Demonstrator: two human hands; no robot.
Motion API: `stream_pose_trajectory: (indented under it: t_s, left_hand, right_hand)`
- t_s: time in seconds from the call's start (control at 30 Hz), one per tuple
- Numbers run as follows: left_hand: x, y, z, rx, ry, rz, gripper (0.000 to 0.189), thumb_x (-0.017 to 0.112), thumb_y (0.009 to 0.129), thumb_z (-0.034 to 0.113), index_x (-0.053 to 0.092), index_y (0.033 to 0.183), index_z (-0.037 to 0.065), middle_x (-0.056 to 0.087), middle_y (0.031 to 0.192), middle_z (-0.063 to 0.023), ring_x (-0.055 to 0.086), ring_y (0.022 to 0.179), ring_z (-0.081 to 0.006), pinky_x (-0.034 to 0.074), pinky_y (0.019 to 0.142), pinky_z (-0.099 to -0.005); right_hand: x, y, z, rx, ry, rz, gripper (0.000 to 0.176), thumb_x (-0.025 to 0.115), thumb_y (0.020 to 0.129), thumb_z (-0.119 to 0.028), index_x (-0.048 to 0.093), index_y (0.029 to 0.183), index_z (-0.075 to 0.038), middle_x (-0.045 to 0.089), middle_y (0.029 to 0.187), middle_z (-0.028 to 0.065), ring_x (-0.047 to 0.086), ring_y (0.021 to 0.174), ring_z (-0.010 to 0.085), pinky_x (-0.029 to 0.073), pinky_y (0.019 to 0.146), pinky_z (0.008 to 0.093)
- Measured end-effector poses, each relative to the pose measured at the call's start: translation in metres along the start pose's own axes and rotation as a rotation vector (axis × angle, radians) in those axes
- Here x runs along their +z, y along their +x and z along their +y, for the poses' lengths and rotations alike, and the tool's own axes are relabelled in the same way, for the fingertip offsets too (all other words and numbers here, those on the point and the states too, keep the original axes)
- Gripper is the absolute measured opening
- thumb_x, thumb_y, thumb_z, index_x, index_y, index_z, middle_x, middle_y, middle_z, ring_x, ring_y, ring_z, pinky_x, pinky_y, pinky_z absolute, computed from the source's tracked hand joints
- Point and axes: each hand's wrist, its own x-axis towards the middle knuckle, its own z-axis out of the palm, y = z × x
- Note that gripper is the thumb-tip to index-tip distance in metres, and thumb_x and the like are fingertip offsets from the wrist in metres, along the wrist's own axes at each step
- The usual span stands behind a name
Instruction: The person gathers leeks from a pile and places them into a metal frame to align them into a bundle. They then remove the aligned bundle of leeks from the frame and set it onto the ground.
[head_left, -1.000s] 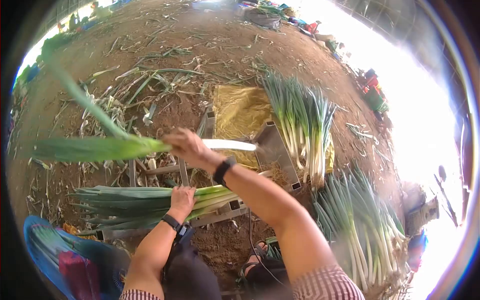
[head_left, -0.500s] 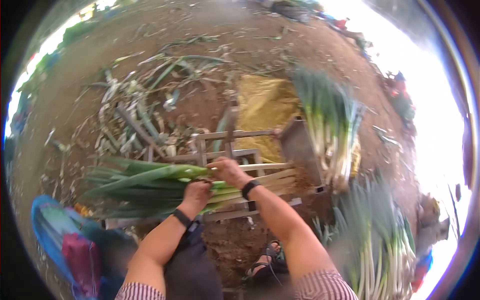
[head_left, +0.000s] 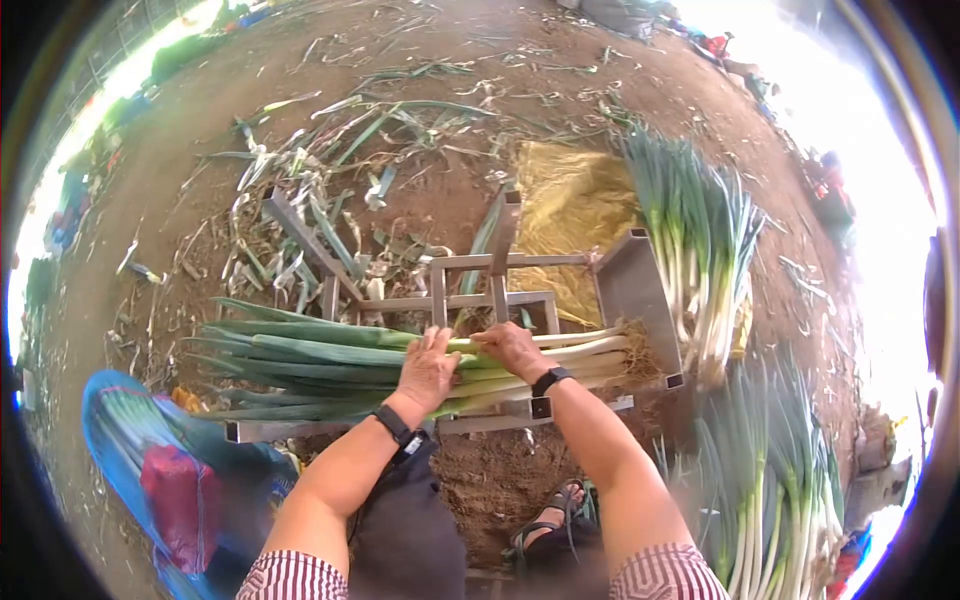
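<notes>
A bundle of long green onions (head_left: 300, 362) lies across a metal frame (head_left: 465, 262), leaves to the left, white stalks and brown roots to the right against a metal plate (head_left: 638, 300). My left hand (head_left: 428, 372) rests on the bundle's middle with its fingers spread. Just right of it, my right hand (head_left: 508, 350) has its fingers closed around the upper stalks, close to where they turn white. Black bands circle both wrists.
More onions (head_left: 695, 230) lie on a yellow sheet (head_left: 570, 200) at the back right, and another pile (head_left: 765, 490) is at the lower right. A blue bag (head_left: 125, 440) with a red bundle (head_left: 180, 500) sits lower left. Leaf scraps (head_left: 290, 215) litter the soil.
My left hand has gone from curled to spread on top of the bundle. My right hand has moved slightly right along the stalks. The whole view has shifted a little.
</notes>
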Motion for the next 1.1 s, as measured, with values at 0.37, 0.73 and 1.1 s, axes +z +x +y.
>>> stream_pose_trajectory:
  t_s: [0.37, 0.73, 1.1]
  left_hand:
    - [0.012, 0.006, -0.018, -0.020, -0.075, -0.233, 0.045, 0.076, 0.072, 0.033, 0.068, 0.112, 0.013, 0.052, 0.134, -0.0140, 0.042, 0.131, -0.0319, 0.026, 0.112, -0.0498]
    - [0.012, 0.003, -0.018, -0.025, -0.130, -0.157, 0.039, 0.076, 0.070, 0.026, 0.071, 0.106, 0.012, 0.055, 0.128, -0.0112, 0.047, 0.124, -0.0304, 0.032, 0.109, -0.0448]
    - [0.003, 0.004, -0.013, -0.009, -0.101, -0.173, 0.037, 0.073, 0.073, 0.028, 0.070, 0.105, 0.010, 0.059, 0.120, -0.0111, 0.052, 0.114, -0.0292, 0.040, 0.100, -0.0418]
  right_hand:
    - [-0.012, 0.001, -0.016, 0.076, -0.071, -0.102, 0.024, 0.060, 0.086, -0.027, 0.071, 0.107, -0.021, 0.068, 0.101, 0.0106, 0.062, 0.099, 0.0320, 0.049, 0.085, 0.0448]
    - [-0.019, -0.017, -0.013, 0.109, -0.278, 0.092, 0.021, 0.055, 0.089, -0.029, 0.069, 0.102, -0.021, 0.065, 0.103, 0.0072, 0.059, 0.104, 0.0303, 0.046, 0.089, 0.0475]
    - [-0.025, -0.039, 0.010, 0.220, -0.206, 0.074, 0.026, 0.049, 0.093, -0.036, 0.066, 0.101, -0.019, 0.068, 0.098, 0.0079, 0.061, 0.098, 0.0288, 0.042, 0.091, 0.0418]
